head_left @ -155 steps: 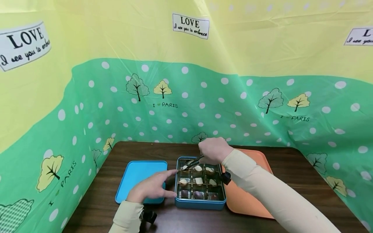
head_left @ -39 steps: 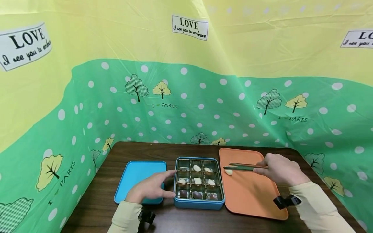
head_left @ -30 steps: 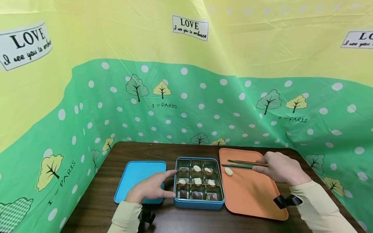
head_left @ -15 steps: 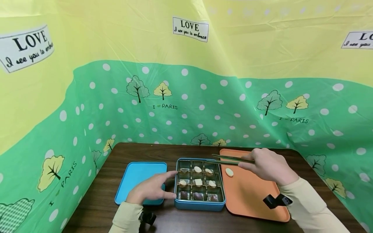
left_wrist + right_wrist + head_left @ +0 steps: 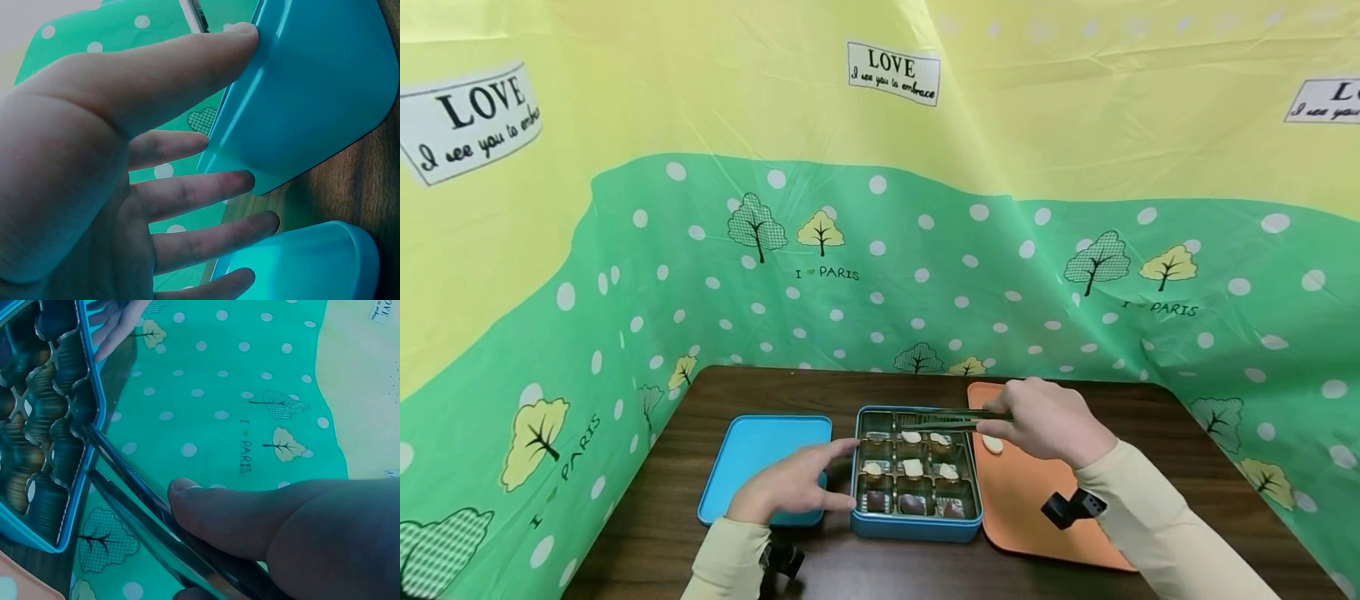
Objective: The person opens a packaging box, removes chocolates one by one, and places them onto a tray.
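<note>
A blue tin box (image 5: 917,527) with a clear insert of several compartments stands in the middle. Dark pieces lie in its front row. White pieces (image 5: 912,468) lie in the middle row and in the back row's middle and right compartments. My right hand (image 5: 1048,423) pinches metal tweezers (image 5: 958,426) with serrated tips, held level over the box's back row. In the right wrist view the tips stand apart with nothing between them. My left hand (image 5: 790,483), fingers extended and spread, touches the box's left side with its thumb. One white oval piece (image 5: 992,444) lies under the right hand.
An orange tray (image 5: 1037,517) lies right of the box and bears the white oval piece. The blue lid (image 5: 752,450) lies left of the box, partly behind the left hand. A patterned cloth (image 5: 880,275) hangs around the dark wooden table (image 5: 842,575).
A white piece from the back-left compartment now lies on the orange tray. After releasing it, my right hand moved the tweezers left, back over the box. The left hand stayed in place.
</note>
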